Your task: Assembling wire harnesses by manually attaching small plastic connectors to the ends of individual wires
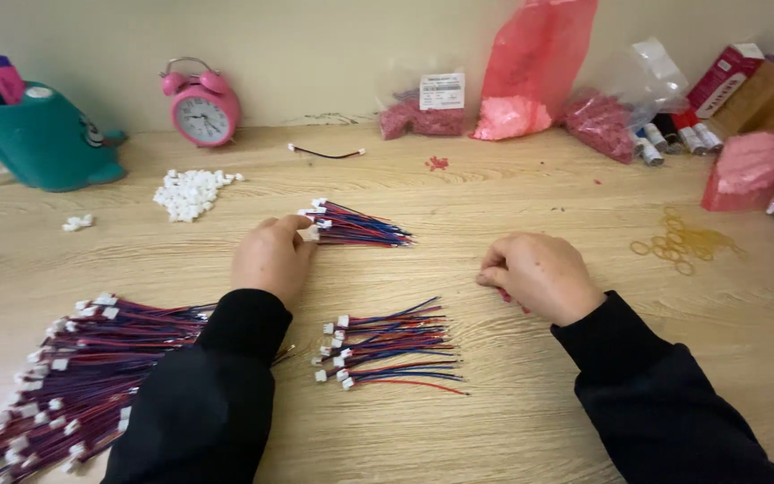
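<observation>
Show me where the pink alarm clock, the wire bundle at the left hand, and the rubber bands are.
pink alarm clock (203, 115): head view, on its dial.
wire bundle (360, 228): head view, mid-length of the wires.
rubber bands (684, 242): head view, middle of the pile.

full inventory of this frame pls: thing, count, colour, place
Bundle of thin wires with white plugs: one, red-blue, centre.
Loose wire group: one, red-blue, near centre.
Big wire heap: one, red-blue, near left.
Pile of small plastic connectors: one, white, far left-centre.
Round alarm clock: one, pink, at wall.
Plastic holder: one, teal, far left.
Plastic bags of small parts: several, red-pink, far right.
Rubber bands: several, yellowish, right.
Wooden table: one, light.
Left hand: touches centre bundle's plug end.
Right hand: curled, on table.
</observation>
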